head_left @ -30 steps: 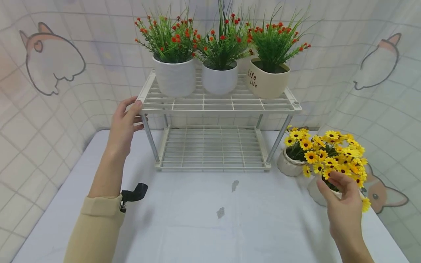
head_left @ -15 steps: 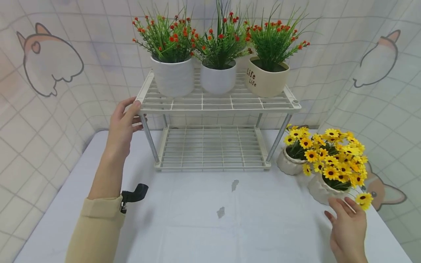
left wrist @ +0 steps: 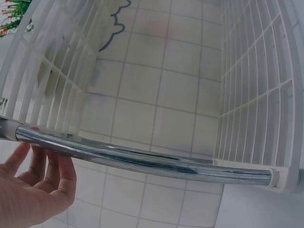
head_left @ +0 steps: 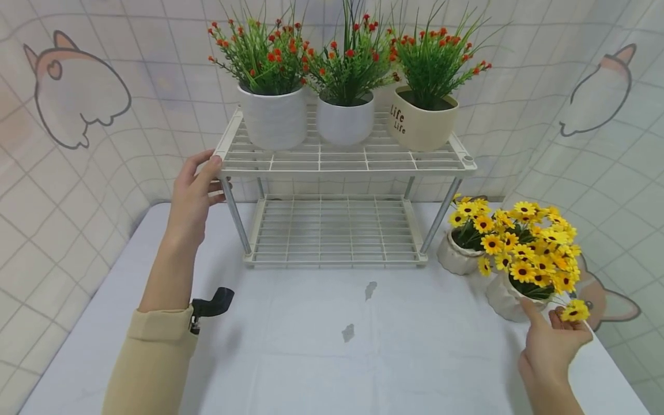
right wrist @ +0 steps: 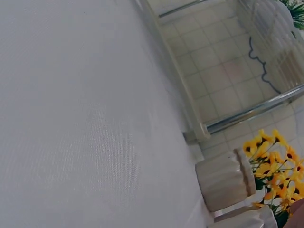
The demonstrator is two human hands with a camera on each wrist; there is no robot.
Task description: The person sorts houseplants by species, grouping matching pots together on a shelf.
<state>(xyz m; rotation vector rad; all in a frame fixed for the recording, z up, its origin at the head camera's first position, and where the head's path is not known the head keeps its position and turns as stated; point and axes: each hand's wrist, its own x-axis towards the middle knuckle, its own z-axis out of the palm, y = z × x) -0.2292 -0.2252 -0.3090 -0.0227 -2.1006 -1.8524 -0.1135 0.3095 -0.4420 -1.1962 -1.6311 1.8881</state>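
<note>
At the left front corner of the upper shelf of a white two-tier wire rack point(head_left: 342, 172), my left hand point(head_left: 191, 199) grips the edge, thumb on top and fingers below. In the left wrist view, its bent fingers point(left wrist: 66, 178) meet the rack's chrome leg point(left wrist: 156, 164). My right hand point(head_left: 552, 343) reaches to the front of the nearer whitish flowerpot point(head_left: 505, 300), full of yellow daisy-like flowers point(head_left: 542, 253). One digit is at the pot's rim; the others are spread right, by a drooping bloom point(head_left: 574, 310).
A second whitish pot point(head_left: 456, 256) of yellow flowers stands behind, beside the rack's right leg. On the upper shelf are a textured white pot point(head_left: 273, 120), a smaller white pot point(head_left: 346, 121) and a cream pot point(head_left: 422, 124) marked "Life", all with red flowers. A white cloth point(head_left: 290, 346) covers the table.
My right hand drew back from over the yellow flowers, then moved up to the nearer pot's front with its fingers spreading. The left hand stayed on the rack corner.
</note>
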